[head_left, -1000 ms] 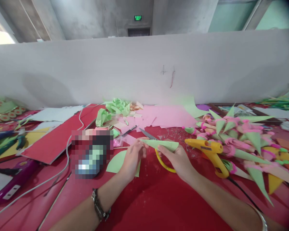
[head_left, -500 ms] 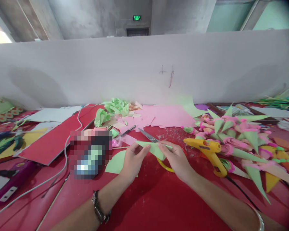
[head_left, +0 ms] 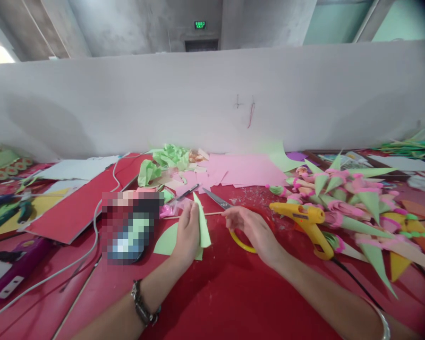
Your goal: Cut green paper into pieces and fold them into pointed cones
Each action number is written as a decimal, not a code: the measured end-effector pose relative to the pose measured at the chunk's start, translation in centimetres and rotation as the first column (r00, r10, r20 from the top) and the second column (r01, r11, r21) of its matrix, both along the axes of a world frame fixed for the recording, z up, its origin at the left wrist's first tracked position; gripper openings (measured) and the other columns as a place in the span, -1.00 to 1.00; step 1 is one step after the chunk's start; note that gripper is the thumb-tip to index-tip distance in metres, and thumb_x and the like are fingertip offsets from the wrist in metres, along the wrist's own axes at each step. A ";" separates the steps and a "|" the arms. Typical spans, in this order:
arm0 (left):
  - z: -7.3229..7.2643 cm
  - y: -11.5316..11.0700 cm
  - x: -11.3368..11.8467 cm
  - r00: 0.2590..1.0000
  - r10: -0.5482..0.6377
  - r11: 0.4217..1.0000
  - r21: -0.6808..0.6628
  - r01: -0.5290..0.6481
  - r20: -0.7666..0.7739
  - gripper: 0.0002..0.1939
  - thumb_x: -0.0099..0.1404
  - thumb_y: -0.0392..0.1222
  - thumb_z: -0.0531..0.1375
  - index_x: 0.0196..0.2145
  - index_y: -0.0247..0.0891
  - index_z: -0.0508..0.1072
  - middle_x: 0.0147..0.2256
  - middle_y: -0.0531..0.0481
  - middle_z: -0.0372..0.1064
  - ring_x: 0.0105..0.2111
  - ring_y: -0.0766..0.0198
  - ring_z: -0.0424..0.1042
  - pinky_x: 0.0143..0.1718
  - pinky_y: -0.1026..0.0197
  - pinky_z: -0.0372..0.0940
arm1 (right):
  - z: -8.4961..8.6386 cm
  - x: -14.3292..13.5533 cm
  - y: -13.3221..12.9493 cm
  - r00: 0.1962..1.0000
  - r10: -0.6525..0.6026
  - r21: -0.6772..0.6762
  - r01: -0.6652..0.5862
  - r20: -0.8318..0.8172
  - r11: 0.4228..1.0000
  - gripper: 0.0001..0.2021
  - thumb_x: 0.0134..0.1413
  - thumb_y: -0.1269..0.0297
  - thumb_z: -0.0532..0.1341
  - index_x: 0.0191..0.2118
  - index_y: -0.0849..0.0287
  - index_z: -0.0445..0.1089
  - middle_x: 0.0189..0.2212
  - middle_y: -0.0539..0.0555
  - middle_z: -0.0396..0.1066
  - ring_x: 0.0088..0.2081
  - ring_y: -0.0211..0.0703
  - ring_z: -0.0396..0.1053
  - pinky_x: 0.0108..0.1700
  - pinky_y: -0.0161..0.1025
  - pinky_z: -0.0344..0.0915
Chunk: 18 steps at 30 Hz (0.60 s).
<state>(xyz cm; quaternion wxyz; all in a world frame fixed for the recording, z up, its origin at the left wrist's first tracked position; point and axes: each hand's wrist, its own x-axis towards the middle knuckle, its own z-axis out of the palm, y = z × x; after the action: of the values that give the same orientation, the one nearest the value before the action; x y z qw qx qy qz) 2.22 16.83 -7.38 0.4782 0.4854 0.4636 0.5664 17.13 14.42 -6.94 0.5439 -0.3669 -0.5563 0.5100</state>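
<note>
My left hand (head_left: pixel 188 231) is closed on a folded light green paper piece (head_left: pixel 204 225), which stands upright at its right side. Under that hand lies another green paper piece (head_left: pixel 165 240), flat on the red table. To the right, my right hand (head_left: pixel 250 229) has its fingers curled, with fingertips at the end of a thin stick (head_left: pixel 212 214); whether they pinch it is hard to tell. Scissors (head_left: pixel 216 198) with a yellow handle lie partly beneath my right hand, blades pointing away to the left.
A yellow glue gun (head_left: pixel 306 222) lies right of my right hand, beside a pile of pink and green paper cones (head_left: pixel 343 198). Pink sheets (head_left: pixel 244 170) and crumpled green paper (head_left: pixel 172 158) lie behind. Left are a red board (head_left: pixel 85 203), a white cable and a purple tool (head_left: pixel 19 269).
The green paper has gone from between both hands to my left hand alone and now stands upright. My right hand has let go of it and moved slightly left, its fingertips at the stick.
</note>
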 end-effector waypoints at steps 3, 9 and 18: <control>0.2 -0.7 0.4 0.991 -0.078 0.995 0.058 0.085 -0.113 -0.73 0.23 -0.03 0.03 -0.54 -0.22 0.18 -0.59 0.16 0.04 -0.58 0.39 0.05 -0.51 0.34 0.06 | 0.4 -0.4 -0.4 0.990 -0.026 0.036 0.021 0.137 0.999 -0.79 0.02 0.15 0.08 -0.41 0.17 0.33 -0.56 -0.03 0.24 -0.50 -0.29 0.20 -0.42 -0.32 0.17; 0.5 -1.9 0.8 0.939 -0.150 0.961 0.180 0.212 -0.310 -0.78 0.27 -0.14 -0.03 -0.52 -0.21 0.18 -0.59 0.15 0.09 -0.57 0.38 0.10 -0.50 0.33 0.04 | 0.7 -1.3 -1.1 0.895 -0.030 0.114 -0.023 0.444 0.993 -0.78 -0.01 0.26 0.10 -0.59 0.14 0.10 -0.64 -0.10 0.10 -0.55 -0.32 0.10 -0.52 -0.36 0.04; 0.5 -1.7 0.6 0.928 -0.176 0.944 0.210 0.253 -0.327 -0.78 0.26 -0.16 -0.03 -0.52 -0.21 0.20 -0.58 0.14 0.10 -0.56 0.37 0.11 -0.50 0.35 0.04 | 0.4 -1.1 -1.2 0.856 -0.058 0.182 -0.043 0.514 0.982 -0.64 0.05 0.27 0.02 -0.68 0.15 -0.09 -0.73 -0.13 -0.09 -0.64 -0.38 -0.07 -0.59 -0.35 -0.10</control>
<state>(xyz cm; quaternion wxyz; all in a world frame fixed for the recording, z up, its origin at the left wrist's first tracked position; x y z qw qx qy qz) 2.79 15.16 -6.87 0.3958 0.6708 0.4008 0.4824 16.03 13.26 -6.53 0.4085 -0.4397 -0.7259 0.3360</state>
